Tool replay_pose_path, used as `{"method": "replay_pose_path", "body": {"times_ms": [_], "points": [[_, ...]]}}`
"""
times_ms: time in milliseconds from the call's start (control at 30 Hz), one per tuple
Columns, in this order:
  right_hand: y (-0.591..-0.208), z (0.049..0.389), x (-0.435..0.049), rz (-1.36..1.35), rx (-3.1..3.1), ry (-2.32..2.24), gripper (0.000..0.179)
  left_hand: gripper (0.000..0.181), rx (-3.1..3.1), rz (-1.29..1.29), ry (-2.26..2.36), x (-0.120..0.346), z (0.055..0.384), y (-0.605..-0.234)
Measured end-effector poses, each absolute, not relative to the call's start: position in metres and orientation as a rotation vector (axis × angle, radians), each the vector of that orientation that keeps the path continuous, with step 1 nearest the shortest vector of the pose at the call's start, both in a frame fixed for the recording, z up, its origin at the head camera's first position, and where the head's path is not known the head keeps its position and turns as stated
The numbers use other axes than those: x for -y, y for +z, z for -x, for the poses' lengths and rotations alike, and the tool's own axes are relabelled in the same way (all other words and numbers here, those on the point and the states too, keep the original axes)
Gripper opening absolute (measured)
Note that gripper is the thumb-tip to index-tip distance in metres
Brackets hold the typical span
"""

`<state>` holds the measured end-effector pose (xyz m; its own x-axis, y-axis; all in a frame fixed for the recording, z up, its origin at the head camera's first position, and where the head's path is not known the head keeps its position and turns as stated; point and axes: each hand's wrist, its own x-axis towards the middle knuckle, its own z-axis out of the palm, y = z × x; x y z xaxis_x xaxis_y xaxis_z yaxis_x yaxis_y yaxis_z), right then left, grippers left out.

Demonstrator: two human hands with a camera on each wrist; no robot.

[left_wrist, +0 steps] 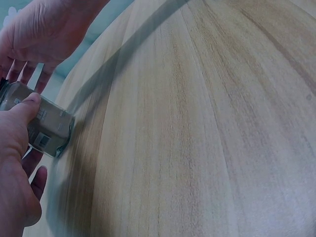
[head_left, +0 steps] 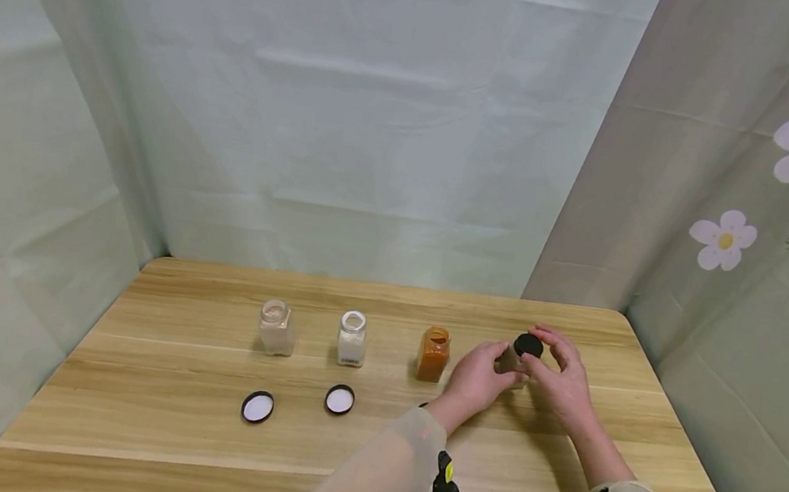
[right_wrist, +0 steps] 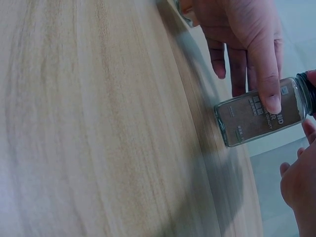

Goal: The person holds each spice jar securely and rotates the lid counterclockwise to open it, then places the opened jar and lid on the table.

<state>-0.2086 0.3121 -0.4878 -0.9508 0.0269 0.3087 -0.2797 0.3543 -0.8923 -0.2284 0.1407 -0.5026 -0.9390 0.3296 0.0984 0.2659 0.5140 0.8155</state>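
A square glass jar of brown powder (right_wrist: 242, 121) is between my two hands at the right of the table. My left hand (head_left: 476, 380) grips the jar's body, its thumb lying across the printed side in the right wrist view. From the other side, my right hand (head_left: 563, 384) holds the black lid (head_left: 528, 345) at the jar's top between thumb and fingers. Whether the jar's base touches the table is hard to tell. Left of the hands stands an uncapped jar of orange powder (head_left: 433, 356).
Two more uncapped jars, one with white contents (head_left: 352, 341) and one with pale contents (head_left: 276, 330), stand further left. In front of them lie two black-rimmed lids (head_left: 339, 400), white insides up. A dark edge (head_left: 423, 406) shows beside my left wrist. Curtains (head_left: 381, 126) surround the wooden table (head_left: 186, 435).
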Motion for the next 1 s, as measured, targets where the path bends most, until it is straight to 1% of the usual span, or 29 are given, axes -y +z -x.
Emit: {"method": "replay_pose_path", "body": {"times_ms": [233, 467, 700, 900, 1000], "points": [[-0.4829, 0.2063, -0.3086, -0.244, 2.362, 1.605, 0.043, 0.058, -2.677, -0.54, 1.412, -0.1411, 0.2297, -0.504], [-0.4824, 0.2043, -0.3089, -0.196, 2.404, 1.638, 0.057, 0.053, -2.676, -0.536, 1.42, -0.1405, 0.2293, -0.5031], [-0.4861, 0.206, -0.3096, -0.116, 2.39, 1.728, 0.064, 0.057, -2.675, -0.515, 1.415, -0.1416, 0.2295, -0.504], [-0.4844, 0.21, -0.3076, -0.098, 2.401, 1.677, 0.058, 0.052, -2.688, -0.531, 1.41, -0.1419, 0.2314, -0.5044], [-0.4881, 0.2134, -0.3089, -0.091, 2.399, 1.657, 0.056, 0.053, -2.688, -0.532, 1.413, -0.1413, 0.2312, -0.5042]]}}
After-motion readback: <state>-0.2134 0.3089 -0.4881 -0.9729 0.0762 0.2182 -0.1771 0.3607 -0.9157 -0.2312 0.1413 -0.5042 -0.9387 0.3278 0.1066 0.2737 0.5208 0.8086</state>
